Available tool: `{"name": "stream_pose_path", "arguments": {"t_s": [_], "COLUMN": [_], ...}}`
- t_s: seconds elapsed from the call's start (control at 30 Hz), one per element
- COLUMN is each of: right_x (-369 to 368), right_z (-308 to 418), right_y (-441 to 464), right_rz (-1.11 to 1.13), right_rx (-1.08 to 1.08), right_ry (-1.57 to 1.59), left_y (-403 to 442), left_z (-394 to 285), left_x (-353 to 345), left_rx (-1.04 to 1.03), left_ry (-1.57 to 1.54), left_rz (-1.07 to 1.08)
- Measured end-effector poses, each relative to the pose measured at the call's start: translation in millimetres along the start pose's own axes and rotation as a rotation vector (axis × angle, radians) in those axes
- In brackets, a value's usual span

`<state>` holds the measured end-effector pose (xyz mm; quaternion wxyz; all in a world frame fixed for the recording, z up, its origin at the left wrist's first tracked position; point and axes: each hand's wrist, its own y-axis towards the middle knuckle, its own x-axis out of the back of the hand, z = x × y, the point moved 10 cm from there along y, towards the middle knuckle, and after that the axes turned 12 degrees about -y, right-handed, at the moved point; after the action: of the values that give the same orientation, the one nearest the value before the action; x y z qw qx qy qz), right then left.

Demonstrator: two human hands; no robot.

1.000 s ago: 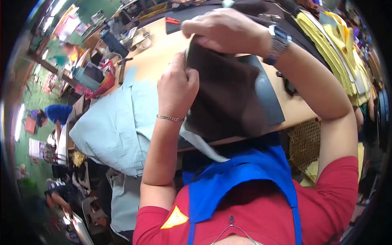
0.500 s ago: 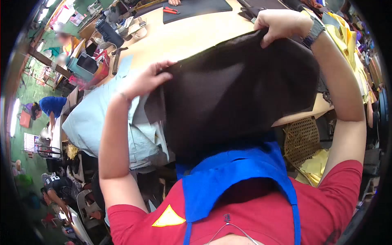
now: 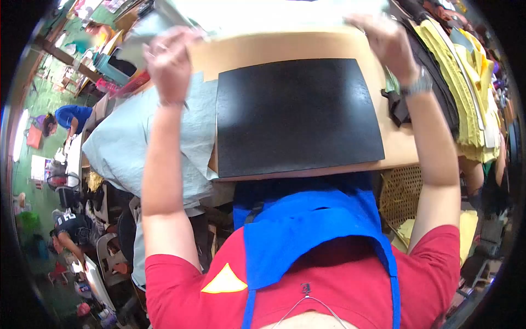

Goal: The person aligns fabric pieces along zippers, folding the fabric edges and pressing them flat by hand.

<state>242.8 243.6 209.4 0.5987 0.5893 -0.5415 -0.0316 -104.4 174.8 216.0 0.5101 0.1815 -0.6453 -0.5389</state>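
Well to the left of the single black, rectangular, flat mat (image 3: 298, 118) on the tan tabletop (image 3: 400, 151), one teal, open-topped box (image 3: 111, 72) is seen with a dark, indistinct item inside. Beyond the mat, one pale, glare-washed sheet (image 3: 279, 16), cut off above, is held between two motion-blurred hands, pinched by the left hand (image 3: 169, 60) and right hand (image 3: 388, 46), individual fingers being hard to make out.

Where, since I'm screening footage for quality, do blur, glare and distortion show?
Head view: left hand and right hand blurred; head view, top: pale sheet washed out; head view, centre: glare patches on black mat, its edges bowed by wide-angle distortion.
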Motion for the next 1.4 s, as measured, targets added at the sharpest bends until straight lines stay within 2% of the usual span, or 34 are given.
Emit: {"name": "stream_pose_path", "arguments": {"t_s": [0.03,0.1,0.2,0.27,0.33,0.37,0.43,0.53,0.6,0.63,0.77,0.87,0.97,1.03,1.07,1.17,1.23,1.3,1.33,1.37,1.4], "right_x": [-3.1,-24.9,-51.6,-41.5,-23.0,-17.6,-10.5,-9.8,-13.6,-16.1,-24.4,-25.6,-25.8,-25.0,-24.8,-25.2,-25.5,-25.5,-25.9,-26.5,-26.4], "right_z": [19.6,48.0,83.7,95.2,93.8,92.4,99.1,119.8,132.8,140.3,145.4,142.2,142.8,142.5,142.8,143.5,142.8,142.8,142.4,142.6,142.7], "right_y": [-22.4,-76.3,-155.0,-170.0,-173.3,-172.7,-163.1,-160.0,-160.3,-161.5,-166.5,-166.8,-165.0,-164.0,-163.1,-161.8,-161.4,-160.7,-160.9,-161.3,-161.7], "right_rz": [-0.019,0.145,0.462,0.621,0.559,0.547,0.493,0.462,0.458,0.454,0.459,0.45,0.45,0.454,0.457,0.461,0.464,0.471,0.465,0.461,0.46], "right_rx": [0.081,0.044,0.066,-0.065,-0.094,-0.168,-0.218,-0.208,-0.194,-0.189,-0.225,-0.262,-0.275,-0.281,-0.285,-0.292,-0.299,-0.308,-0.309,-0.308,-0.306], "right_ry": [0.028,0.102,0.137,0.216,0.165,0.195,0.222,0.299,0.327,0.34,0.34,0.331,0.336,0.338,0.34,0.343,0.341,0.342,0.347,0.348,0.349], "left_y": [-32.7,-100.5,-172.5,-177.8,-168.2,-162.0,-164.4,-205.9,-259.6,-294.3,-398.5,-424.3,-406.8,-363.1,-357.7,-303.7,-264.2,-218.7,-187.3,-168.7,-150.2], "left_z": [-14.0,-40.6,-81.1,-92.3,-84.5,-69.7,-5.7,122.8,208.0,244.8,325.4,346.4,342.0,319.2,317.2,296.9,294.0,260.8,247.6,247.1,256.5], "left_x": [-8.9,-35.8,-47.5,-25.7,-1.4,15.7,48.3,126.3,188.9,221.2,308.8,328.1,332.3,335.7,339.0,332.6,334.4,349.1,366.6,386.8,369.8], "left_rx": [0.027,0.117,0.243,0.367,0.409,0.405,0.535,0.759,0.921,1.124,1.483,1.45,1.499,1.389,1.391,1.268,1.074,1.092,0.845,0.744,0.772], "left_ry": [-0.046,-0.097,-0.268,-0.338,-0.394,-0.279,-0.069,0.242,0.464,0.566,0.677,0.687,0.6,0.54,0.382,0.194,0.063,-0.072,-0.02,0.181,0.085], "left_rz": [0.069,0.377,0.602,0.651,0.611,0.565,0.482,0.236,0.194,0.177,0.196,0.267,0.414,0.278,0.143,0.071,0.015,-0.362,-0.486,-0.485,-0.333]}}
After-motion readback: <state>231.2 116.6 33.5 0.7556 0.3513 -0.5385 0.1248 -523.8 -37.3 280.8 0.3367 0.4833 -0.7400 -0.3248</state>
